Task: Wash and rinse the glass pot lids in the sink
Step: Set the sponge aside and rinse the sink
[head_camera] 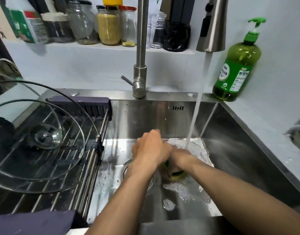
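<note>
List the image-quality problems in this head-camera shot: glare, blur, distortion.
Head view: wide-angle lens bends the sink rim and the faucet; glare streaks the wet steel floor around the foam; both hands, left hand and right hand, are slightly motion-blurred, hiding the sponge grip; the glass lids on the rack show reflections; frame edges are soft.

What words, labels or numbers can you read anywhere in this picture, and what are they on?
No text here reads clearly.
Green soap bottle: white and green label with a small table of print, too blurred to read.
Green and red packet on the shelf: print too blurred to read.
Sink back wall: only overflow slots, no writing.
</note>
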Demonstrator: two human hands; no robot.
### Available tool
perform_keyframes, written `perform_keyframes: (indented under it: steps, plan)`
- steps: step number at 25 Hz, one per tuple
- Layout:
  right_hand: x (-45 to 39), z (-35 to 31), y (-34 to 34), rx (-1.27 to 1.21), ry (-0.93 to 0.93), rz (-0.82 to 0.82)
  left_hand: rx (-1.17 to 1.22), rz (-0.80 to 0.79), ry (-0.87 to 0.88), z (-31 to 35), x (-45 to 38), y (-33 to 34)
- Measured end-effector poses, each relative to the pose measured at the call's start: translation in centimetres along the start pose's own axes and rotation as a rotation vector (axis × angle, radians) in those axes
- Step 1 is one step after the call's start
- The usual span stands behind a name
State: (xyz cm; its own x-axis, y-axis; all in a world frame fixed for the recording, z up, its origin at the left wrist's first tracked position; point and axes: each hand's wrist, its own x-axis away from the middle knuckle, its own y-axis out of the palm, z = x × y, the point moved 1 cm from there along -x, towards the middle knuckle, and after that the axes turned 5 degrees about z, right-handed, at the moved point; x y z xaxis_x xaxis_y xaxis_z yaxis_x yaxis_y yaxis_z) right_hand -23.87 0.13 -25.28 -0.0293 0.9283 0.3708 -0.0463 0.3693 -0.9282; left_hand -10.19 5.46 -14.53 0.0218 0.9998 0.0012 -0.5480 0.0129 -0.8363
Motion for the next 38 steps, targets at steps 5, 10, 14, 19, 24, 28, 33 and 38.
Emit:
perform_keyframes:
  steps: [5, 10, 14, 19, 24, 28, 33, 38]
  plan:
    - [0.1, 4.2, -1.7, -0.364, 0.208, -0.215, 0.017, -0.004, -0.001, 0.1, 0.2, 0.0]
    - [1.2, 7.8, -3.2, -1.094, 0.356, -0.188, 0.212, -0.029, -0.096, 0.2, -0.4, -0.2]
    - [1.5, 7.2, -4.4, -1.407, 0.377, -0.209, 0.249, -0.013, -0.139, 0.4, -0.4, -0.1]
    - [2.0, 6.4, -5.5, -1.536, 0.233, -0.449, 0.233, -0.02, -0.13, 0.5, -0.3, -0.2]
    - [1.8, 7.4, -6.3, -1.087, 0.206, -0.201, 0.171, -0.036, -0.092, 0.5, 0.1, -0.1]
    - [2.5, 9.9, -10.4, -0.603, 0.073, 0.029, 0.187, -0.094, -0.066, 0.8, 0.1, 0.2]
    - [2.0, 10.2, -17.5, -0.918, -0.164, 0.333, 0.119, -0.125, -0.001, 0.9, 0.3, 0.2]
    - [-3.3, 6.1, -22.2, -0.799, -0.417, 0.487, -0.04, -0.071, 0.101, 1.5, 1.2, 0.4]
